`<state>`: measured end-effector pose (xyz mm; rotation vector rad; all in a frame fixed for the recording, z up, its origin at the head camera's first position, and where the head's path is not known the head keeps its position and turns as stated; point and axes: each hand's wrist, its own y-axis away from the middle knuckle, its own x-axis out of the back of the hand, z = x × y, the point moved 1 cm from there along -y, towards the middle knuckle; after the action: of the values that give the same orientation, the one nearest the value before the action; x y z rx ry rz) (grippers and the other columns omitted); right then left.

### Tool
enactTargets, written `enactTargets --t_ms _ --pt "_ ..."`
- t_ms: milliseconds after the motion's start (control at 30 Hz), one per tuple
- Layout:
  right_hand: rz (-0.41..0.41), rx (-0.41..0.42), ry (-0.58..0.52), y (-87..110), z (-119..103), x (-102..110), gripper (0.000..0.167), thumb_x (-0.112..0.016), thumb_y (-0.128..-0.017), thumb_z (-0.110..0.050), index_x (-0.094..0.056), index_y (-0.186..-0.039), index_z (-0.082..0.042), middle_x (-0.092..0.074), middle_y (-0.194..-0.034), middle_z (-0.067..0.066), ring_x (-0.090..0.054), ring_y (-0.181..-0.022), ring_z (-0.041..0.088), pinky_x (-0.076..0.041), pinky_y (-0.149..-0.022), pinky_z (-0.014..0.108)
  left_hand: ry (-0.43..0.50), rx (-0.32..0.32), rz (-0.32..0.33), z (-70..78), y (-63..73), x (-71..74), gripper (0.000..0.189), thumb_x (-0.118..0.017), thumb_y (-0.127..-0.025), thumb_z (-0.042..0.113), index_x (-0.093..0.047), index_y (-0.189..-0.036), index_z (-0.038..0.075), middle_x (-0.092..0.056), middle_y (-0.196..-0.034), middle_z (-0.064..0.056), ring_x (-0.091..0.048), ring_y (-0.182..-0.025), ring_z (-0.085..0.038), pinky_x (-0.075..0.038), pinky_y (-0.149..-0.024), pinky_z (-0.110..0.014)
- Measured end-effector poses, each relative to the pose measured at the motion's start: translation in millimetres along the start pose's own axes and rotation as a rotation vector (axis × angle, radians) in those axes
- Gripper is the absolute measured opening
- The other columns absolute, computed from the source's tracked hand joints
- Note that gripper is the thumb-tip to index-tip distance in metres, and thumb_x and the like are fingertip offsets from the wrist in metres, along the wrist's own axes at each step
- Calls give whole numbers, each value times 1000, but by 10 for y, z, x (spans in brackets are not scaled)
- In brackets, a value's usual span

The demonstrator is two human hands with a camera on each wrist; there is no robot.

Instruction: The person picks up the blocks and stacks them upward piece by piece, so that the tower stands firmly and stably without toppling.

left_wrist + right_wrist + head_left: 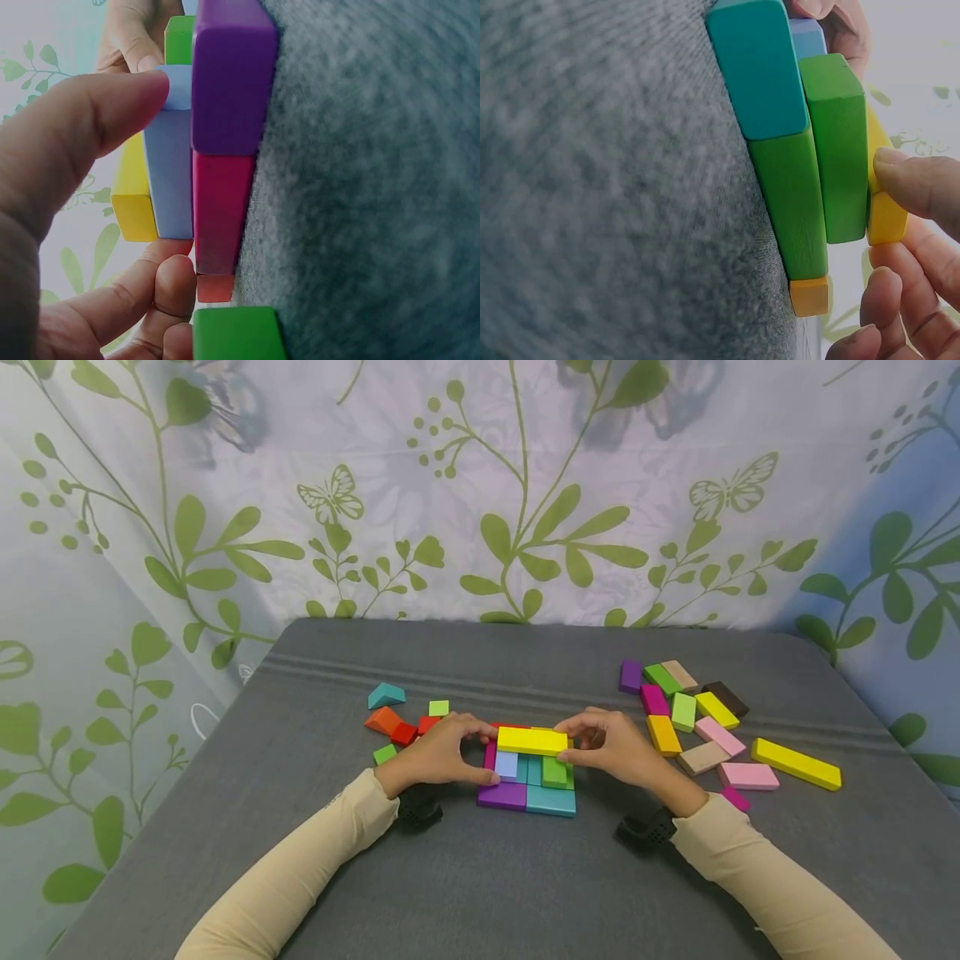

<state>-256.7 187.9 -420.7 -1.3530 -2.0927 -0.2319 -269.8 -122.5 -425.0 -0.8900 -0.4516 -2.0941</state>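
A layered stack of wooden blocks stands between the hands. Purple (502,796) and teal (551,801) blocks form its front bottom edge. On the second layer lie a light blue block (169,172) at the left and a green block (838,157) at the right. Across these two rests a long yellow block (532,741). My left hand (442,750) spans the light blue block lengthwise, thumb at its near end and fingers at its far end. With thumb and fingers, my right hand (611,747) pinches the yellow block's right end.
Left of the stack lie several loose blocks, among them a teal triangular block (386,696) and an orange block (383,720). Many more are spread at the right, including a long yellow block (797,764) and a pink block (748,777). A patterned curtain (420,510) hangs behind the grey table (480,893).
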Motion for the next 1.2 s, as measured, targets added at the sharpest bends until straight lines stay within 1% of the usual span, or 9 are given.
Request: enactTargets --t_ms 200,367,467,600,700,867,1000,1033,1200 --pt "-19 8 -28 -9 24 13 35 -86 -91 -2 -76 -124 4 -66 -92 9 -54 -74 15 -46 -61 24 4 -1 -3 1 1 6 65 -91 -86 37 -69 -138 4 -65 -118 -3 -54 -120 -27 -49 -106 -45" --pt "-85 3 -49 4 42 75 44 -87 -90 -6 -71 -131 3 -69 -111 14 -56 -77 16 -49 -65 26 25 -11 4 -10 -10 8 67 -88 -89 37 -67 -143 5 -65 -120 -3 -54 -119 -26 -48 -106 -44" --pt "-138 -21 5 28 38 101 55 -90 -89 -15 -68 -136 3 -65 -120 15 -56 -82 19 -50 -70 28 61 -25 19 -2 -11 7 63 -84 -94 34 -64 -147 7 -65 -120 -4 -54 -117 -26 -47 -104 -46" --pt "-200 -39 122 42 13 79 71 -93 -85 -30 -64 -141 3 -59 -123 14 -53 -90 21 -49 -74 31 88 -37 39 15 -15 -1 54 -77 -101 32 -63 -148 10 -66 -121 -5 -54 -113 -26 -47 -100 -45" --pt "-213 -28 172 41 -10 47 77 -93 -83 -36 -62 -140 6 -58 -121 14 -52 -91 22 -48 -73 32 93 -47 51 24 -23 -11 49 -74 -104 31 -63 -147 10 -68 -123 -5 -55 -113 -25 -46 -99 -44" --pt "-201 -9 204 50 -13 20 78 -91 -83 -41 -62 -135 10 -57 -117 16 -52 -91 23 -48 -71 34 98 -68 70 31 -30 -19 42 -73 -106 26 -66 -143 9 -69 -123 -6 -55 -111 -24 -45 -97 -43" --pt "-209 -40 214 48 -41 18 78 -91 -83 -42 -63 -134 9 -57 -119 16 -52 -94 25 -48 -74 36 100 -82 76 23 -38 -26 39 -72 -106 25 -67 -142 9 -69 -121 -6 -55 -109 -23 -45 -96 -42" --pt "-214 -64 212 45 -79 20 78 -92 -81 -41 -63 -134 9 -57 -120 16 -53 -96 25 -49 -76 37 101 -83 76 24 -40 -27 39 -72 -106 24 -67 -142 9 -69 -121 -6 -56 -110 -23 -45 -96 -42" --pt "-219 -83 228 42 -70 28 75 -93 -81 -37 -63 -133 8 -57 -122 16 -53 -98 26 -50 -80 38 104 -70 75 36 -43 -26 40 -73 -106 24 -67 -142 9 -69 -125 -7 -55 -113 -25 -44 -98 -44"
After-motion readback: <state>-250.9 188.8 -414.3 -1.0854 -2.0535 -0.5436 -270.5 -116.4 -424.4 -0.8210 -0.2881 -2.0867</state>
